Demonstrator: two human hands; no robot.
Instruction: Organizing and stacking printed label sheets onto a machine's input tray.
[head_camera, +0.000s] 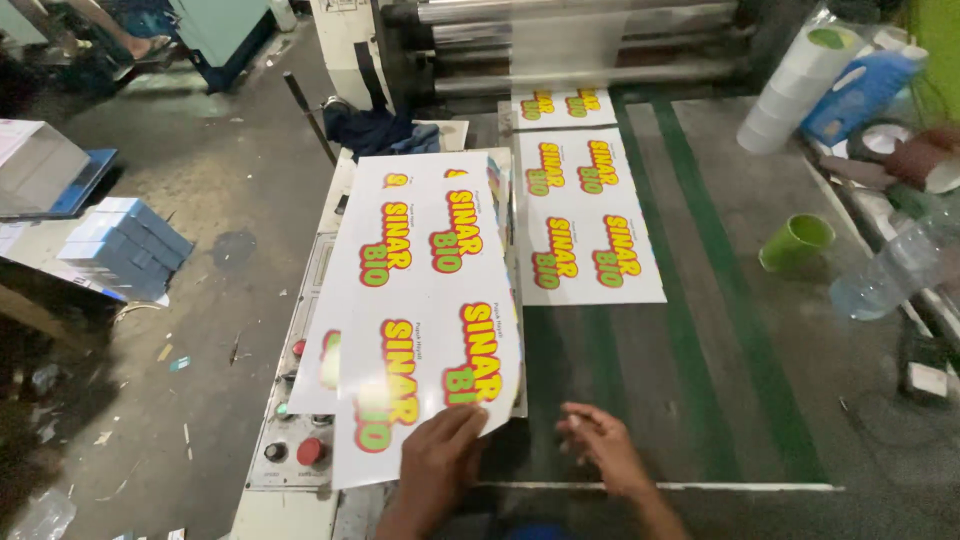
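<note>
The left hand grips the near corner of the top sheet, fingers pressed together against its glossy face; the thumb is hidden beneath, so the pinch is likely but not certain. That sheet is white and glossy, printed in red, yellow and green, and it bows upward off a stack whose right edge shows thin layered paper.

The right hand is just right of the sheet's near corner, fingers loosely spread and curled, holding nothing, over the belt. The belt is dark and matte with green lengthwise stripes, and a wide bare stretch of it lies right of the sheet. A second printed sheet lies flat on the belt, just right of the stack and beyond the hands, with another behind it under the rollers, which are shiny metal cylinders at the belt's far end.

Left of the sheet, partly under its overhang, a pale control panel carries red and dark round buttons. Farther left is stained concrete floor with scraps and a pile of blue boxes.

Well right of the sheet, along the belt's edge, stand a green cup, a clear plastic bottle and a white paper roll.
</note>
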